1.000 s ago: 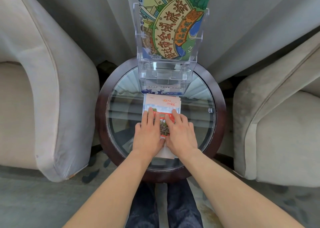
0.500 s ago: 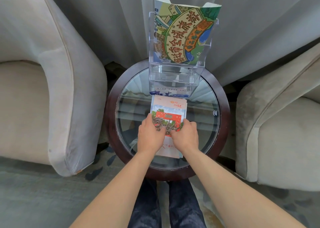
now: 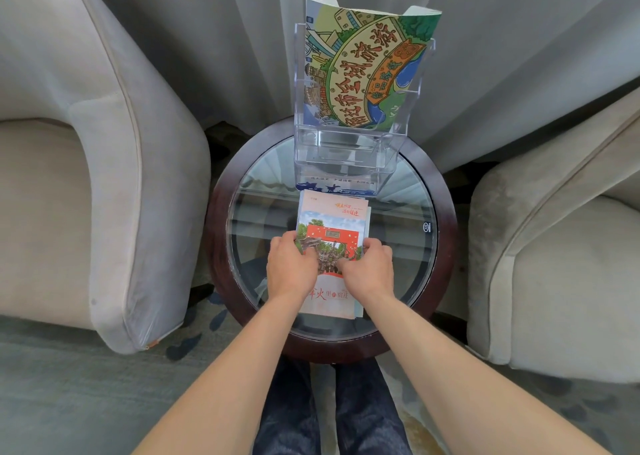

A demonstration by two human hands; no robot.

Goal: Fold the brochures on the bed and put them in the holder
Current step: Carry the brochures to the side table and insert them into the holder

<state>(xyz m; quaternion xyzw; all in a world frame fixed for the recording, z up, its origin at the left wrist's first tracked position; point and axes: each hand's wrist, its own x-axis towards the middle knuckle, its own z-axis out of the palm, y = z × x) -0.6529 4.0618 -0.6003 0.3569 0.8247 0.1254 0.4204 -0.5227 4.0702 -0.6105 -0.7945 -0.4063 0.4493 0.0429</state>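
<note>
— Under both hands, on the glass table (image 3: 408, 191), what was lying there?

— A folded brochure (image 3: 331, 226), flat on the glass with a few more sheets showing beneath its right and far edges. The left hand (image 3: 292, 267) pinched its left edge, fingers curled onto the cover. The right hand (image 3: 369, 269) gripped the right edge the same way. The two hands sat close together, near the middle of the brochure's length.

— And the holder?

— The holder (image 3: 349, 150), clear plastic with tiers, stood just beyond the hands, at the far side of the table. A big illustrated leaflet (image 3: 367, 74) filled its top pocket, bowed forward. The lower pockets looked free, though clear plastic made that hard to judge.

— So what step was this, would you say?

— Probably squaring up or lifting the folded brochure, ready to slot it in.

— What might have gone wrong?

— Several things, I judged. The sheets underneath were offset, so a lift by the edges could have dragged one along or let the stack fan apart. Glass is slick; a sideways push might have sent the paper sliding toward the rim nearest the person. The fold could have sprung open if the grip loosened. And nudging the light holder while inserting might have tipped it back toward the curtain (image 3: 242, 56).
</note>
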